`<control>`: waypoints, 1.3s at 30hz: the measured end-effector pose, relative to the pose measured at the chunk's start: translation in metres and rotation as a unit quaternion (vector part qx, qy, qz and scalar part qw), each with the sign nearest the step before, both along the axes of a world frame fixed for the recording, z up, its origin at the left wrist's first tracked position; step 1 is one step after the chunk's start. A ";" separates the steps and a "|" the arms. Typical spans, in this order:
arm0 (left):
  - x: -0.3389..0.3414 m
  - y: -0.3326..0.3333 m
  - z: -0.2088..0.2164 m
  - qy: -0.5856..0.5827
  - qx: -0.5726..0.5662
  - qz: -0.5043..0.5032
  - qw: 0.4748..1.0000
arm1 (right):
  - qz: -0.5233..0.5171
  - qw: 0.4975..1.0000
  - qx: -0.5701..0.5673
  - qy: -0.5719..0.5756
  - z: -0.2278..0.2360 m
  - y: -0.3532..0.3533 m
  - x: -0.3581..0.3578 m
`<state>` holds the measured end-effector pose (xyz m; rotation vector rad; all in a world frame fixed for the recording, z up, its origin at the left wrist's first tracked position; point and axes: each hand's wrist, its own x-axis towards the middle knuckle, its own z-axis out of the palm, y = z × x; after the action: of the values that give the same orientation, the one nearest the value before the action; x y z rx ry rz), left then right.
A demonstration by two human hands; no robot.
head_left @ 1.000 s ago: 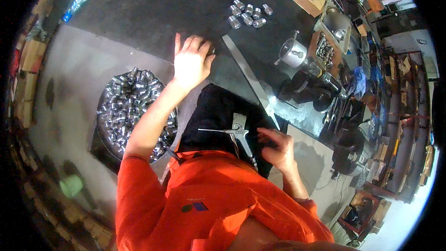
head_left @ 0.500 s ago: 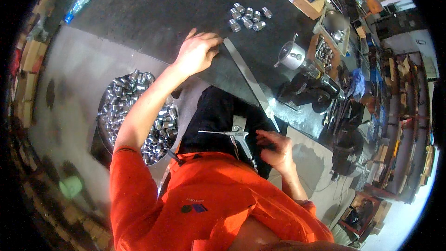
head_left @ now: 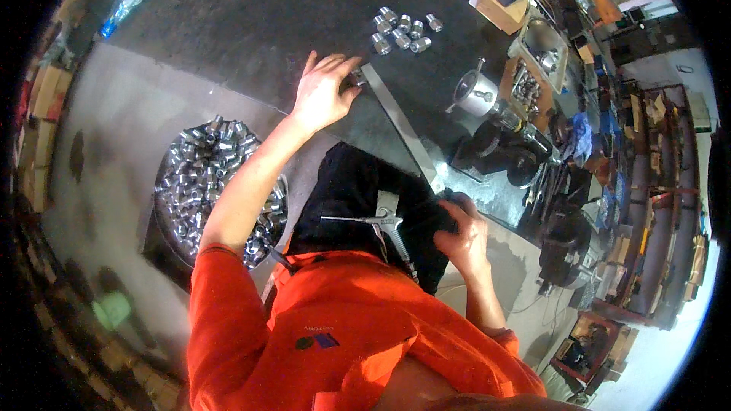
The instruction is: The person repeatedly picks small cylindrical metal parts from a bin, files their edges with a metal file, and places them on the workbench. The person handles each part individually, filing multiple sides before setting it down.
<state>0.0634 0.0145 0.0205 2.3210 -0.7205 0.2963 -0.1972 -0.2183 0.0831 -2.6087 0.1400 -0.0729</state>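
A long flat metal file (head_left: pixel 403 128) lies slantwise over the dark table's near edge, its narrow end toward me. My right hand (head_left: pixel 463 234) is closed around that narrow end. At the file's far end, my left hand (head_left: pixel 324 95) pinches a small metal fitting (head_left: pixel 358 75), mostly covered by the fingers. Beyond it, several shiny hex fittings (head_left: pixel 401 33) stand and lie in a loose group on the table. A silver air blow gun (head_left: pixel 387 222) rests on my lap, between my arms.
Left of my lap, a round container holds a heap of metal fittings (head_left: pixel 202 175), partly behind my left forearm. A machine with a round metal chuck (head_left: pixel 475 94) stands at the table's right. Near it is a tray of small parts (head_left: pixel 527 85). A blue plastic bag (head_left: pixel 137 0) lies far left.
My right hand has moved up and closed on the file's narrow end, which was uncovered before. My left hand stays by the file's far end, and the metal fitting now shows between its fingers.
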 end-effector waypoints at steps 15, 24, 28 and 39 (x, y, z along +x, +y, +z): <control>-0.021 0.005 -0.008 -0.020 0.049 0.114 0.992 | 0.042 0.996 0.007 0.084 -0.007 0.026 0.038; -0.023 0.012 -0.003 -0.015 0.031 0.082 0.996 | 0.006 0.987 0.123 0.101 -0.017 0.040 0.052; -0.034 0.028 -0.010 -0.043 0.017 0.124 0.991 | 0.025 0.991 0.121 0.050 -0.029 0.040 0.052; -0.023 0.037 -0.020 -0.074 -0.035 0.159 0.984 | 0.006 0.979 0.184 0.093 -0.021 0.053 0.063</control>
<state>0.0401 0.0516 0.0001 2.3611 -0.3965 0.6331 -0.1344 -0.1657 0.0623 -2.2423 0.1844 0.1861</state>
